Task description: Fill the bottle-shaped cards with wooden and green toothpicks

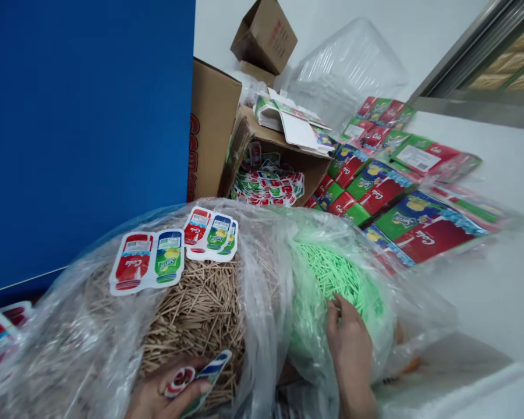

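My left hand [166, 391] is low in the picture, fingers closed on a small printed cola-and-lemon card [198, 372], over a clear bag of brown wooden sticks [196, 308]. My right hand [347, 340] reaches into a second clear bag of green sticks [332, 273], its fingers curled among them; whether it holds any I cannot tell. Two more printed cards [147, 260] [212, 234] lie on top of the brown sticks' bag.
A blue panel [82, 128] fills the left. Behind it stand brown cartons [213, 128], one open with several printed cards [268, 186]. Printed red and green packs [388, 192] spread over the white table [506, 262] at right. Clear plastic [349, 64] lies at the back.
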Demonstrator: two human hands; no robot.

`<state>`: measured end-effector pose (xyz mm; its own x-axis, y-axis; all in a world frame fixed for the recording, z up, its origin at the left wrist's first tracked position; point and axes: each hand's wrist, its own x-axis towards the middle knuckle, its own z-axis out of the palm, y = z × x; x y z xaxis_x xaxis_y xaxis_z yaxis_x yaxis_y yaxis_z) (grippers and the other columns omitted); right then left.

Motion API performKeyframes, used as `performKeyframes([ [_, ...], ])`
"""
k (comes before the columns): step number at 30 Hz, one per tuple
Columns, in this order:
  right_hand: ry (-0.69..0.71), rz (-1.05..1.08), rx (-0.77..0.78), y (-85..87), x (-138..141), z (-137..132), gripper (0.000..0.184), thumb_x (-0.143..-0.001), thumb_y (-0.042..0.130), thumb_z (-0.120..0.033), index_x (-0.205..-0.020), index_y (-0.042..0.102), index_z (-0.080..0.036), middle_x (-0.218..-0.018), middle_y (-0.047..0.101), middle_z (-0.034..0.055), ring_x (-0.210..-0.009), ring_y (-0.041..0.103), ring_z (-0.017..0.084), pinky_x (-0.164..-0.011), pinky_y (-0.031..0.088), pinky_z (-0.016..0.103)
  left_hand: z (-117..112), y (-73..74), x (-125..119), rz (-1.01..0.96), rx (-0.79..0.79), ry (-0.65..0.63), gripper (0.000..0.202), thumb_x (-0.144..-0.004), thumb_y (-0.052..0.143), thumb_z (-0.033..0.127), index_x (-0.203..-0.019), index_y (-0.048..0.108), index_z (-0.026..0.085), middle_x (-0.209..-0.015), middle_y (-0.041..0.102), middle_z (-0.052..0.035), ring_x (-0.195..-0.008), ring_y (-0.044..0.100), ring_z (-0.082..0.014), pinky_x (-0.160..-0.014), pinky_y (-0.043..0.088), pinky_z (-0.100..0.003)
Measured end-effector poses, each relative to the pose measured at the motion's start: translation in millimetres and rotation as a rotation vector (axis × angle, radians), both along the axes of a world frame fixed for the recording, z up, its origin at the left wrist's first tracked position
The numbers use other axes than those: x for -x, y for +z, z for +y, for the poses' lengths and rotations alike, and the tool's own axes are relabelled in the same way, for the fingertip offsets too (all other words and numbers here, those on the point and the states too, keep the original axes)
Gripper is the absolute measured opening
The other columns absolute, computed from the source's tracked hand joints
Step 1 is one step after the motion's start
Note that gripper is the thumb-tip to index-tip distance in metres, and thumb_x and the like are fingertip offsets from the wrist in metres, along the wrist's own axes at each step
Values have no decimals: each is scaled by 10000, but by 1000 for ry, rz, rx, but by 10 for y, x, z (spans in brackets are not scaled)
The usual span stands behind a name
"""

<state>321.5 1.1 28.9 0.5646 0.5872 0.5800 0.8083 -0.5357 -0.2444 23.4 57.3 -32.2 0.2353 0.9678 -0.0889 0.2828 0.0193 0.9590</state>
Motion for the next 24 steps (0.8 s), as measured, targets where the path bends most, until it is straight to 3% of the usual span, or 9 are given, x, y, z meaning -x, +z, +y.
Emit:
performKeyframes([
  [6, -72, 36, 519, 17, -207, 41, 328, -835, 374, -138, -1000, 650, -74, -877, 702, 177, -786, 668, 272, -686, 482, 339, -12, 97, 29, 53, -89, -157, 231, -659, 717, 483, -801, 761, 306, -790, 769, 22, -717, 707, -185, -652, 542, -189],
  [9, -60, 10, 648, 41, -210, 48, 353, -807, 369, -89, -1018, 650, -50, -818, 694, 196, -741, 670, 291, -671, 477, 361, -21, 161, 64, 81, -158, -206, 220, -689, 720, 435, -837, 752, 275, -791, 763, 9, -715, 699, -177, -652, 533, -197],
  [11, -55, 33, 633, 60, -246, 22, 342, -776, 400, -103, -988, 663, -48, -814, 691, 204, -746, 666, 300, -689, 482, 380, -28, 182, 97, 91, -219, -242, 231, -712, 710, 423, -868, 742, 257, -806, 759, -2, -735, 694, -174, -672, 523, -206],
  [14, -94, 135, 442, 169, -244, -91, 302, -749, 439, -197, -910, 674, -95, -845, 679, 198, -736, 637, 311, -690, 476, 426, -41, 189, 143, 64, -318, -282, 235, -752, 680, 410, -899, 724, 232, -802, 751, -16, -739, 684, -163, -672, 506, -206],
  [17, -130, 375, -48, 374, 4, -239, 194, -725, 542, -319, -815, 635, -174, -801, 642, 144, -679, 584, 291, -686, 448, 462, -47, 188, 161, 25, -373, -292, 207, -770, 674, 380, -895, 708, 219, -766, 738, -9, -703, 672, -143, -657, 493, -195],
  [18, -50, 497, -276, 438, 153, -275, 201, -705, 612, -337, -836, 618, -186, -830, 633, 123, -695, 583, 272, -704, 449, 450, -47, 188, 159, 16, -383, -294, 196, -770, 679, 364, -902, 702, 221, -776, 737, -4, -710, 671, -138, -665, 490, -189],
  [20, 64, 541, -464, 515, 524, -303, 170, -786, 532, -392, -820, 554, -227, -829, 610, 52, -715, 590, 208, -639, 481, 339, -47, 188, 147, -8, -404, -305, 182, -767, 691, 331, -920, 690, 232, -804, 738, 7, -730, 668, -125, -684, 482, -175],
  [21, 233, 664, -572, 521, 727, -294, 153, -766, 583, -366, -767, 541, -219, -783, 615, 37, -680, 594, 190, -565, 478, 287, -49, 189, 138, -17, -408, -316, 182, -768, 693, 316, -933, 683, 240, -820, 739, 13, -741, 668, -120, -692, 477, -168],
  [24, 457, 964, -499, 412, 1275, -210, 112, -805, 607, -270, -888, 590, -197, -712, 639, 1, -557, 606, 124, -516, 511, 219, -64, 189, 118, -24, -402, -361, 197, -771, 695, 293, -963, 666, 256, -850, 735, 19, -755, 663, -115, -707, 466, -169],
])
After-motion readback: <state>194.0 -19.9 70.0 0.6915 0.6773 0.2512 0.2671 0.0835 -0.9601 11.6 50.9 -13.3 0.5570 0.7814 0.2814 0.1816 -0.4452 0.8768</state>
